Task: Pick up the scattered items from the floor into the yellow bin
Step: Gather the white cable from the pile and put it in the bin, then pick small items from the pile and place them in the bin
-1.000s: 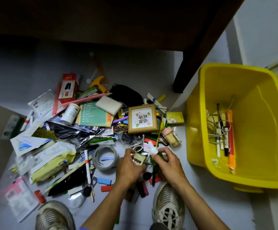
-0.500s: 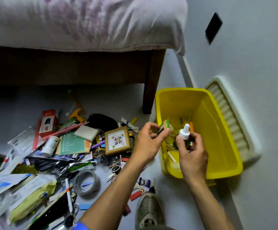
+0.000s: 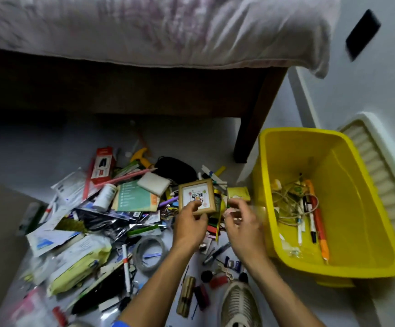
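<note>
The yellow bin (image 3: 359, 215) stands on the floor at the right and holds pens, an orange marker and a tangled cord. Left of it lies the pile of scattered items (image 3: 111, 208). My left hand (image 3: 189, 225) grips the lower edge of a small wooden picture frame (image 3: 195, 193), thumb on its face. My right hand (image 3: 243, 225) hovers just right of the frame, blurred, with fingers curled over a small pinkish item. Whether it grips that item is unclear.
A bed with a dark wooden leg (image 3: 253, 128) stands behind the pile. A white ridged tray (image 3: 380, 185) leans at the wall beside the bin. A tape roll (image 3: 149, 252), a wipes pack (image 3: 78, 263), clips and my shoe (image 3: 239, 305) lie nearby.
Both hands held small items over the bin. Now they are back over the pile without those items, and my left hand has taken hold of the wooden frame.
</note>
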